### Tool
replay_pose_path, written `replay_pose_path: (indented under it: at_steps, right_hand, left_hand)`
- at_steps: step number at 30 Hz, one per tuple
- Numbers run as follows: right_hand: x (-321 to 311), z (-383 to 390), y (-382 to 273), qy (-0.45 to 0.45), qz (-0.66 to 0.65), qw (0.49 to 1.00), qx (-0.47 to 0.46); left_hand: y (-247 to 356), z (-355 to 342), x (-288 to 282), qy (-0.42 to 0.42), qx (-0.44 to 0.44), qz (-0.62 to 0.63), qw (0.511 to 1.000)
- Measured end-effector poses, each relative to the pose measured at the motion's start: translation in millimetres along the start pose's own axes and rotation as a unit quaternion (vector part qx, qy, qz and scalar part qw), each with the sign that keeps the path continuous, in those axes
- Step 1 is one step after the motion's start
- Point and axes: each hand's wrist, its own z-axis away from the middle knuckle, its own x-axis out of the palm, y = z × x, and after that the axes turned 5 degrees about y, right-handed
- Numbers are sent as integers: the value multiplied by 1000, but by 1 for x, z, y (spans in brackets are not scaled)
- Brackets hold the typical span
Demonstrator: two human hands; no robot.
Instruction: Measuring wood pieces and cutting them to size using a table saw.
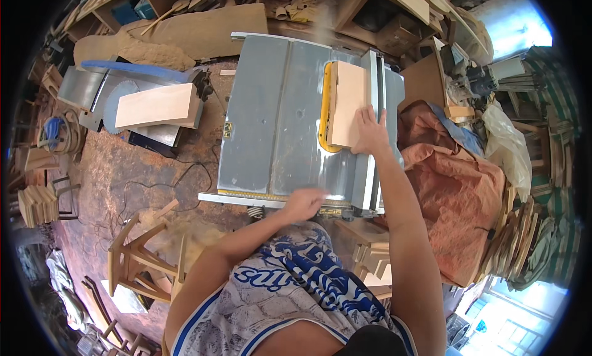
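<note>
A pale wooden board [349,97] lies on the grey saw table [253,109], along the metal fence [374,78]. Beside its left edge runs a long yellow-rimmed insert [324,118]; the blade itself cannot be made out. My right hand [370,131] grips the near right corner of the board, its fingers on top and reaching toward the fence. Over the table's front rail [246,199], my left hand [304,205] is curled closed, slightly blurred at the fingertips, and nothing shows in it.
To the left stands a second saw with a round blade [120,103] and pale boards [154,106] on it. A wooden stool frame [145,257] is at the lower left, near cables on the floor. Orange sheeting [450,202] covers something at right. Shelves line the back.
</note>
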Motion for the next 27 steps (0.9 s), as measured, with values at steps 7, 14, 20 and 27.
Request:
replay_pose_path:
  at_steps: [7,14,20,27]
  right_hand:
    - [0,-17,5,14,-25,1000,-7]
    - [-27,-50,-16,45,-43,997,-34]
    - [-13,-45,9,-1,-24,1000,-3]
    - [-11,-59,17,-8,-16,1000,-6]
  left_hand:
    - [-47,75,-9,-313,-136,104,934]
    - [-238,200,-26,-228,-487,100,837]
    - [-256,148,-10,434,-452,634,453]
    - [-261,139,19,397,-418,677,457]
